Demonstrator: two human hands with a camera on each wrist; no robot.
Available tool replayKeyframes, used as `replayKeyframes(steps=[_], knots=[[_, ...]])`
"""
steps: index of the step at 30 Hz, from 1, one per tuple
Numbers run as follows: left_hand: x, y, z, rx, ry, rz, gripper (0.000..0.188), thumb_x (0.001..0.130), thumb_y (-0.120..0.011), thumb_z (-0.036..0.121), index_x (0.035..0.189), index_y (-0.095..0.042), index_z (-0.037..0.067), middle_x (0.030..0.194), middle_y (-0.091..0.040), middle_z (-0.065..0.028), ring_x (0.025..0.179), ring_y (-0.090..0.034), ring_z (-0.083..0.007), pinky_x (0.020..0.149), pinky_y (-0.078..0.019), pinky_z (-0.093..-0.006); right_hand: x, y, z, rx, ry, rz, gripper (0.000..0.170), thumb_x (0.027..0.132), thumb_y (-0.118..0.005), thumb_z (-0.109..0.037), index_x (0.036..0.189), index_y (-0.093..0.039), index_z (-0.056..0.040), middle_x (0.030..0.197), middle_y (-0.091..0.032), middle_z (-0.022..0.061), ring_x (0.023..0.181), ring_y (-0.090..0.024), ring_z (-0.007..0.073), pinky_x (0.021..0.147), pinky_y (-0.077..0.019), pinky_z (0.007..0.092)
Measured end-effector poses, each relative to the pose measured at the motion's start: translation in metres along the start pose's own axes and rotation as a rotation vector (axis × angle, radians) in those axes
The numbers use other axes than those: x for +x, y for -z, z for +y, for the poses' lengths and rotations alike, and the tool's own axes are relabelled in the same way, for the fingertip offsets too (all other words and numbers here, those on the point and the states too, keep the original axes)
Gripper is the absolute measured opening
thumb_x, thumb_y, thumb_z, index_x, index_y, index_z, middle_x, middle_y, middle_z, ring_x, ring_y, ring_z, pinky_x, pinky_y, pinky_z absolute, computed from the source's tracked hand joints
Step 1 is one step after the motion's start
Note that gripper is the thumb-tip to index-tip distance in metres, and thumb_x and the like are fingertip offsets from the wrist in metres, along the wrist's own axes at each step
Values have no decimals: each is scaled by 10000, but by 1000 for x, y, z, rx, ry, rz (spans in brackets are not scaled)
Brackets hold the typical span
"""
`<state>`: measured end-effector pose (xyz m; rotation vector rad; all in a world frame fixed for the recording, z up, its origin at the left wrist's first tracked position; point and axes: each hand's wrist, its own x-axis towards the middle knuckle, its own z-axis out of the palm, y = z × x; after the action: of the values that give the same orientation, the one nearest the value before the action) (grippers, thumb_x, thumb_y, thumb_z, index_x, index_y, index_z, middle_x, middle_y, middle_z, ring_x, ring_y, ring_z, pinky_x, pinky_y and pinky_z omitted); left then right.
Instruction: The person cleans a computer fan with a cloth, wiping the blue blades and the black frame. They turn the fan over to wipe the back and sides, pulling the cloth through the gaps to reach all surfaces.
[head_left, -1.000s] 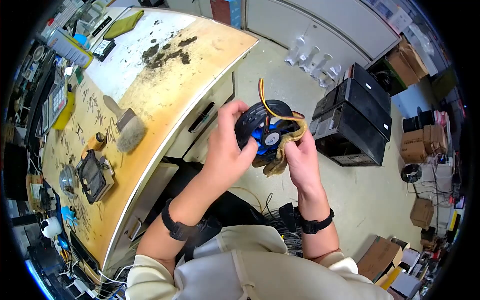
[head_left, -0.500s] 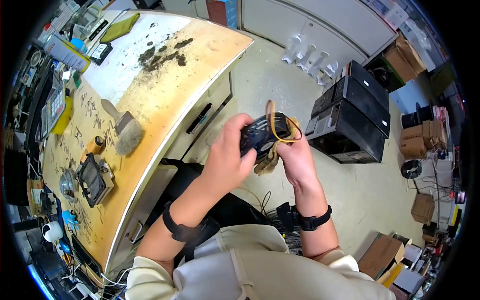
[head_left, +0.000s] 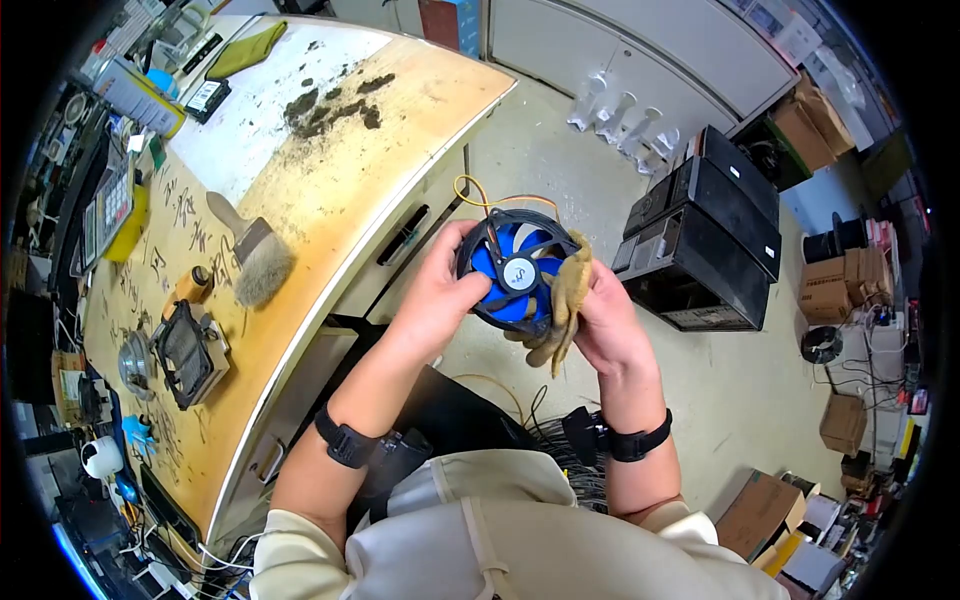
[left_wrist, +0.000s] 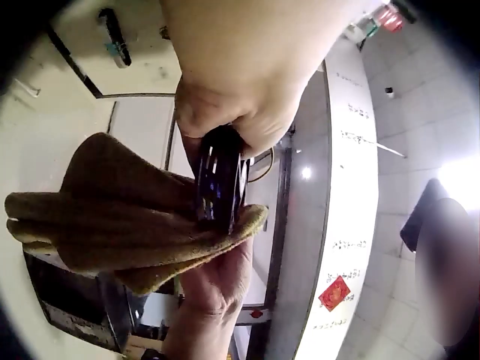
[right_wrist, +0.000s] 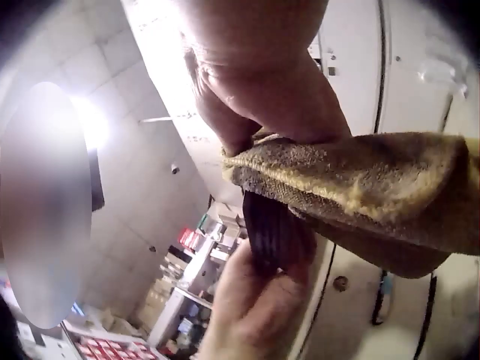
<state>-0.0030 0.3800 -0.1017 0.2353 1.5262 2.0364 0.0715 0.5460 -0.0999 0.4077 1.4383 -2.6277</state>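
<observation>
A round fan with blue blades and a black frame faces the head camera, its thin coloured wires looping above it. My left hand grips the frame's left side, thumb on the front. At the frame's right side my right hand pinches a brownish-yellow cloth against the rim. In the left wrist view the fan is edge-on and the cloth hangs out to one side. The right wrist view shows the cloth folded over the fan's edge, covering the right fingertips.
On the desk at the left lie dark dirt clumps, a brush, a black-framed part and a green cloth. Black computer cases stand on the floor at the right, with a cardboard box nearer.
The fan first tilted edge-on, then turned back so its blue front faces the head camera. Its wires swung to the upper left. Both hands kept hold, and the cloth hangs lower at the right.
</observation>
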Motion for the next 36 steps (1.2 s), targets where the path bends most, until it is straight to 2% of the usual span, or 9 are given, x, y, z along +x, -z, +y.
replayKeyframes(steps=[5, 10, 12, 15, 17, 19, 20, 28, 36], knots=[[1, 8, 7, 73, -94, -101, 505, 688, -451, -52, 1184, -393, 18, 1082, -491, -60, 973, -501, -126, 838, -430, -256, -7, 18, -13, 213, -149, -256, 403, 832, -560, -116, 1179, -432, 45, 991, -587, 105, 676, -580, 67, 429, -440, 136], [-4, 3, 9, 58, -37, -122, 497, 690, -464, -50, 1179, -387, -2, 1097, -479, -75, 1020, -475, -140, 880, -410, -284, -8, -8, -14, 306, -138, -34, 414, 842, -527, -93, 1217, -403, 30, 995, -585, 113, 596, -568, 48, 323, -361, 123], [-2, 5, 2, 24, -13, -110, 498, 696, -467, -49, 1184, -381, -2, 1093, -483, -81, 1011, -483, -144, 872, -418, -285, -4, 8, -11, 274, -91, -290, 401, 843, -533, -96, 1211, -416, 13, 1000, -585, 107, 603, -574, 49, 323, -360, 121], [-5, 3, 5, 5, 0, -61, 474, 703, -487, -34, 1165, -384, -1, 1066, -498, -82, 1003, -485, -144, 879, -404, -275, -2, 2, -10, 165, -75, -106, 361, 847, -533, -92, 1186, -441, -9, 1002, -585, 96, 588, -575, 49, 300, -339, 121], [-5, 5, 9, 46, -25, -61, 499, 687, -477, -49, 1175, -387, 5, 1079, -485, -72, 989, -488, -138, 855, -417, -266, 0, 11, -1, 138, -21, -35, 335, 851, -537, -96, 1167, -457, -17, 1004, -586, 84, 644, -591, 67, 370, -405, 138], [-6, 4, 12, 94, -54, -49, 507, 676, -483, -48, 1172, -391, 7, 1084, -477, -69, 1014, -470, -139, 873, -396, -262, 0, 5, 1, 232, 72, 83, 305, 861, -535, -115, 1146, -474, -26, 1017, -584, 77, 816, -602, 118, 619, -517, 215], [-6, 4, 13, 119, -70, -43, 512, 670, -485, -47, 1170, -393, 9, 1087, -472, -67, 1027, -461, -140, 883, -386, -260, 0, 13, -1, 261, 103, 51, 310, 872, -527, -159, 1150, -473, -30, 1053, -575, 79, 934, -576, 153, 793, -496, 287], [-6, 1, 11, 81, -52, -71, 512, 692, -521, -17, 1184, -380, 11, 1093, -466, -62, 1025, -456, -129, 886, -382, -265, -6, 12, -5, 41, 163, 105, 385, 915, -452, -163, 1266, -407, -11, 1212, -497, 90, 1091, -489, 172, 917, -405, 300], [-4, 7, 5, 100, 8, -22, 365, 810, -526, 87, 1155, -426, 20, 1048, -504, -55, 963, -475, -116, 833, -401, -255, -5, 4, -7, 16, 106, 38, 362, 917, -455, -186, 1230, -439, -7, 1156, -531, 84, 1025, -527, 153, 871, -439, 284]])
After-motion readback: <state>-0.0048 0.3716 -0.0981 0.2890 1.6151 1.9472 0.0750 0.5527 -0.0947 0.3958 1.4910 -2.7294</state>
